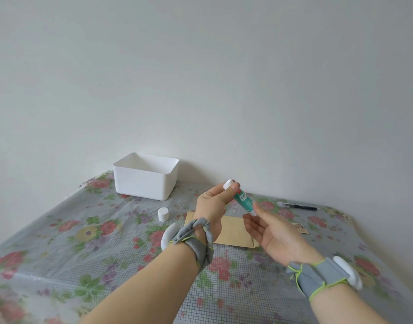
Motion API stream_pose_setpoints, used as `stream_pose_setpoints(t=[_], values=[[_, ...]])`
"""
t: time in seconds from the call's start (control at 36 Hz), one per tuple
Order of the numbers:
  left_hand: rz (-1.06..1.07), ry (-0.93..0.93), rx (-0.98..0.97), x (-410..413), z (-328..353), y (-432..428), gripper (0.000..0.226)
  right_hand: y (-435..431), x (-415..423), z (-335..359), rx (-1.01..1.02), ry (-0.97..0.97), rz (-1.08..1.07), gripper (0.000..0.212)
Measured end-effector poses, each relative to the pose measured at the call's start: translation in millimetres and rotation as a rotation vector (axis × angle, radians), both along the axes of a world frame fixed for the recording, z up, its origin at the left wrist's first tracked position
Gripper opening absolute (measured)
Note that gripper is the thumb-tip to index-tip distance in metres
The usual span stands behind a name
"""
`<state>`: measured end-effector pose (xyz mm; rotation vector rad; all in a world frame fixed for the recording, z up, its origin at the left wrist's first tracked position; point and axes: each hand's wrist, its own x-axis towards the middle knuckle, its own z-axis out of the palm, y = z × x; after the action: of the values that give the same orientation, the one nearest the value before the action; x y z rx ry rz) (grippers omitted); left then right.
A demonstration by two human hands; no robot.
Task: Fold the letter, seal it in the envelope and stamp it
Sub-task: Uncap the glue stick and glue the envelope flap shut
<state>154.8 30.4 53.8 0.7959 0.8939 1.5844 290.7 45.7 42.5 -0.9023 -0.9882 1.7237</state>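
A green glue stick (243,200) is held in the air above the table, tilted, its white top end up and to the left. My left hand (212,206) grips its upper part between thumb and fingers. My right hand (273,232) pinches the white lower end with fingertips, palm facing up. Beneath both hands a brown envelope (231,232) lies flat on the table, partly hidden by my left wrist. A white cap (163,214) stands upright on the table to the left of the envelope. A small brown stamp (300,228) lies to the right of the envelope.
A white plastic box (144,178) stands at the back of the table against the wall. A black pen (296,206) lies at the back right. The table has a floral cover (84,253) under a clear gridded sheet. Both wrists wear grey bands.
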Motion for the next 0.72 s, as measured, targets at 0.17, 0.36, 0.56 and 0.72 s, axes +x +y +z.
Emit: stream_pose_setpoints(t=[0.17, 0.36, 0.56, 0.72], values=[[-0.041, 0.024, 0.007, 0.2, 0.9, -2.2, 0.007, 0.7, 3.2, -1.5, -0.036, -0.164, 0.028, 0.047], [-0.028, -0.011, 0.005, -0.1, 0.7, -1.3, 0.012, -0.1, 4.6, -1.4, 0.006, 0.001, 0.043, 0.031], [-0.062, 0.001, 0.007, 0.9, 2.8, -2.3, 0.013, 0.8, 5.0, -2.3, -0.008, -0.141, 0.039, 0.046], [-0.06, -0.02, 0.002, 0.1, 3.4, -2.6, 0.011, -0.6, 6.6, 0.7, 0.04, -0.052, 0.073, 0.03]])
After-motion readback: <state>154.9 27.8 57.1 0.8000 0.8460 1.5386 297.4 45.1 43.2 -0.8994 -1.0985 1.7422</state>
